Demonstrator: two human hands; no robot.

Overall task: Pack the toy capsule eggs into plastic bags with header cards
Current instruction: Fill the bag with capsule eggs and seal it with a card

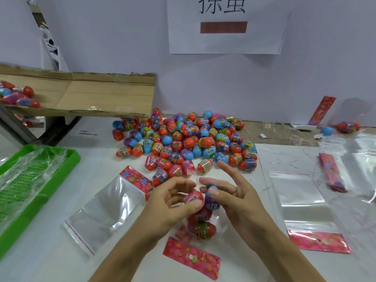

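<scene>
Pink floral header card [191, 258], left fingers [193, 205] pinching red egg [193, 196], right fingers [213, 192] gripping blue-purple egg [211, 200]

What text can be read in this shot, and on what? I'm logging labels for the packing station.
"Color Calibration Job", faint, roughly read: on the white table sheet.
Two large Chinese characters, top cut off, not surely readable: on the wall paper sign; its red bar is blurred.
Capsule egg wrappers: print and barcodes too small to read.
Header cards: flower pattern, no legible words.

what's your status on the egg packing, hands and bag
Left hand holds a red egg, right hand a purple-blue egg. Bag below already holds eggs. Nothing in the way.
</scene>
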